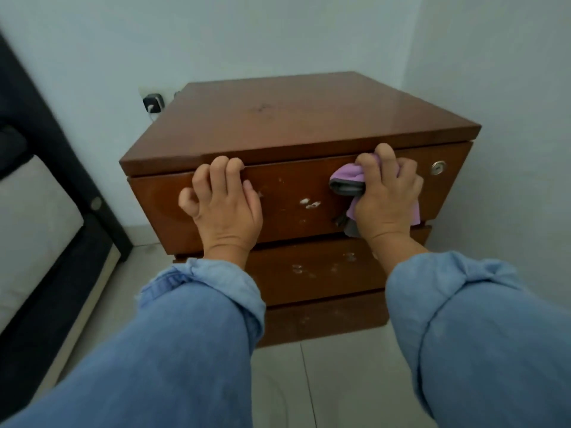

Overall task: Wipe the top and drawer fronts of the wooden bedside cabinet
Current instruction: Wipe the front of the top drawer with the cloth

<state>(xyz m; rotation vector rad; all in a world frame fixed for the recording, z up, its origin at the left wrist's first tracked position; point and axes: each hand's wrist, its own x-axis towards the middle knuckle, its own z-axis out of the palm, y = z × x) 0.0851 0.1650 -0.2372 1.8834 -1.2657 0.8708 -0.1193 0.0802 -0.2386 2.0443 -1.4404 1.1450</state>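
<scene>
Bracing: left hand (pixel 227 208), fingers (pixel 219 168) hooked over top drawer front (pixel 287 193), likely steadying it.
Wiping: right hand (pixel 386 196) fingers clamp purple cloth (pixel 347 177) against it.

- Black charger (pixel 152 103), plugged into a wall socket, left of centre in the upper frame; white cable hangs from it.
- Dark bed frame (pixel 46 143) with pale mattress (pixel 34 223), left edge.
- Pale tiled floor (pixel 333 381), bottom centre.
- Light walls (pixel 216 35), top.
</scene>
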